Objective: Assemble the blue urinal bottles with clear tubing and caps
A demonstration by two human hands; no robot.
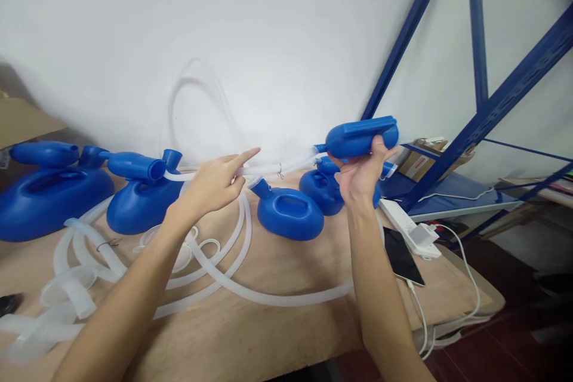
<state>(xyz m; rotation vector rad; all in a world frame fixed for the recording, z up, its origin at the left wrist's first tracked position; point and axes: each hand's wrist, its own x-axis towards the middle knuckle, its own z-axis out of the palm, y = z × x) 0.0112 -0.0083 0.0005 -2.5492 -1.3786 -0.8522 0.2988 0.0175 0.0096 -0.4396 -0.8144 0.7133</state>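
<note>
My right hand [358, 179] is raised and grips a blue plastic urinal head [360, 136] from below, its narrow neck facing left. A clear, whitish hose [264, 171] runs from that neck toward my left hand [215, 185]. The left fingers are curled around the hose, with the index finger stretched out to the right. A thin twist tie [280, 171] circles the hose between both hands. Below, a blue urinal bottle [290, 213] with a handle opening rests on the table, and another blue bottle [322, 191] is partly hidden behind my right hand.
Two more blue bottles [54, 197] stand at left with blue heads [136, 166] near their necks. Coiled hoses [286, 300] and translucent funnel-like parts [67, 286] cover the wooden table's left. A power strip [409, 230], tablet [403, 256] and blue metal shelf [474, 125] are at right.
</note>
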